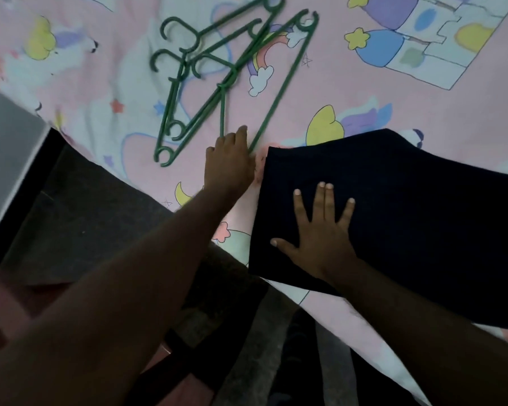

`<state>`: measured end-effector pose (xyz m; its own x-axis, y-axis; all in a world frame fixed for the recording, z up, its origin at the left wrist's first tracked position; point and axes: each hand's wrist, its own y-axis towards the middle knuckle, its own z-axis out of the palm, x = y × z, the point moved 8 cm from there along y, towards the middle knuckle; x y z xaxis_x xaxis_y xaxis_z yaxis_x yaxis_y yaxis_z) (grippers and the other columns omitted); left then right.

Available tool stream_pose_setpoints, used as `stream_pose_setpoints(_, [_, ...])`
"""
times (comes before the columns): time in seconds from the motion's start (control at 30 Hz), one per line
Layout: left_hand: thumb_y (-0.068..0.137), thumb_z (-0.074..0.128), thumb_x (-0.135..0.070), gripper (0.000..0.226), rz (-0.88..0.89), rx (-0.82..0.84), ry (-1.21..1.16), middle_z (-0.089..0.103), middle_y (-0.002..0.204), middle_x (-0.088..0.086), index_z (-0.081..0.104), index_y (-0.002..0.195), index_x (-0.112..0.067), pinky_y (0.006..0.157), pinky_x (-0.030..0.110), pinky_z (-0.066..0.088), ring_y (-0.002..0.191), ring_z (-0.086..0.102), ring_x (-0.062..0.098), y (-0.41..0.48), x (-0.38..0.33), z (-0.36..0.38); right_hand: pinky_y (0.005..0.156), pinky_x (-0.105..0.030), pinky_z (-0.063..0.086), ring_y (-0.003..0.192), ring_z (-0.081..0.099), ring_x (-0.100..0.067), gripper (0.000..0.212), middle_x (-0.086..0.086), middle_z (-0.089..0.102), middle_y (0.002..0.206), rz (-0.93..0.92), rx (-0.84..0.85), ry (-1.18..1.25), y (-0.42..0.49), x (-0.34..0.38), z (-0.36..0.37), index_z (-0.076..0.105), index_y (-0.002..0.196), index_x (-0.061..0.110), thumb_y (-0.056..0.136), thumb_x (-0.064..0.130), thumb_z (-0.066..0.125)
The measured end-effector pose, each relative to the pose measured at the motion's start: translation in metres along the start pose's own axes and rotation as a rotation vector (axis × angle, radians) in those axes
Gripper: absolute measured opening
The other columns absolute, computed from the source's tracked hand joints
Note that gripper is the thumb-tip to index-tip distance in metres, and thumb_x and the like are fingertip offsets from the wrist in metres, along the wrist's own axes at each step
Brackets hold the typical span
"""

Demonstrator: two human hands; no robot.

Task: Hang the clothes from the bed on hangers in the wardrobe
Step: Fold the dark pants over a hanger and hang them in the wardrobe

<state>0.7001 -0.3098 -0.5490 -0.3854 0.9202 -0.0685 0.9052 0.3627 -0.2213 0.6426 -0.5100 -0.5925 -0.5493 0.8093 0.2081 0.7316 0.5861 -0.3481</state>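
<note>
Both my forearms reach out from below over the edge of the bed, which has a pink sheet with cartoon prints. On the near edge lies a dark folded garment. My right hand rests flat on it, palm down, all fingers straight and spread wide, holding nothing. My left hand is farther out, at the near corner of the green hangers, which lie in a loose pile on the sheet. Its fingers bend down on the thin bars and touch them; whether they grip a hanger, I cannot tell.
</note>
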Motion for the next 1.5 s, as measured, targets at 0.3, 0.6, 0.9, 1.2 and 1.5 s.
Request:
stream_pose_setpoints(0.3, [0.095, 0.051, -0.026, 0.024, -0.080, 0.325, -0.140, 0.066, 0.100, 0.017, 0.061, 0.103, -0.005, 0.078, 0.037, 0.048, 0.095, 0.062, 0.036, -0.005, -0.002, 0.007, 0.115, -0.066, -0.002, 0.150, 0.001, -0.038, 0.101, -0.027, 0.005, 0.160, 0.035, -0.015, 0.020, -0.003, -0.004, -0.004, 0.009, 0.157, 0.020, 0.082, 0.086, 0.017])
stream_pose_setpoints(0.6, [0.095, 0.051, -0.040, 0.022, -0.129, 0.410, -0.261, 0.065, 0.082, 0.003, 0.058, 0.095, -0.019, 0.068, 0.036, 0.053, 0.076, 0.063, 0.025, -0.164, -0.019, 0.019, 0.115, -0.065, -0.004, 0.150, -0.003, -0.036, 0.100, -0.024, 0.001, 0.161, 0.048, 0.019, 0.017, -0.003, -0.004, -0.006, 0.006, 0.157, 0.022, 0.081, 0.085, 0.017])
stream_pose_setpoints(0.9, [0.091, 0.064, -0.033, 0.039, -0.557, -0.113, -0.636, 0.055, 0.114, 0.003, 0.053, 0.122, -0.012, 0.083, 0.036, 0.050, 0.099, 0.056, 0.018, -0.162, 0.030, -0.002, 0.114, -0.063, -0.004, 0.150, -0.001, -0.032, 0.090, -0.020, 0.005, 0.162, 0.116, 0.079, 0.179, -0.001, -0.003, -0.016, 0.018, 0.155, 0.024, 0.084, 0.069, 0.048])
stream_pose_setpoints(1.2, [0.098, 0.050, -0.001, 0.012, -0.852, 0.149, -1.336, 0.056, 0.074, 0.015, 0.058, 0.099, 0.007, 0.053, 0.024, 0.051, 0.065, 0.054, 0.023, -0.149, 0.043, 0.039, 0.075, -0.033, 0.051, 0.101, 0.062, -0.031, 0.040, -0.013, 0.064, 0.111, 0.190, 0.079, 0.577, 0.027, 0.063, -0.060, 0.054, 0.116, 0.006, 0.090, 0.035, 0.066])
stream_pose_setpoints(1.5, [0.101, 0.047, -0.005, 0.012, -0.728, 0.480, -1.388, 0.069, 0.084, 0.013, 0.058, 0.105, -0.005, 0.074, 0.040, 0.058, 0.077, 0.070, 0.025, -0.148, 0.042, 0.051, 0.064, -0.036, 0.042, 0.101, 0.060, -0.034, 0.050, -0.018, 0.061, 0.111, 0.153, 0.180, 0.299, 0.060, 0.074, -0.052, 0.031, 0.139, 0.012, 0.093, 0.000, 0.047])
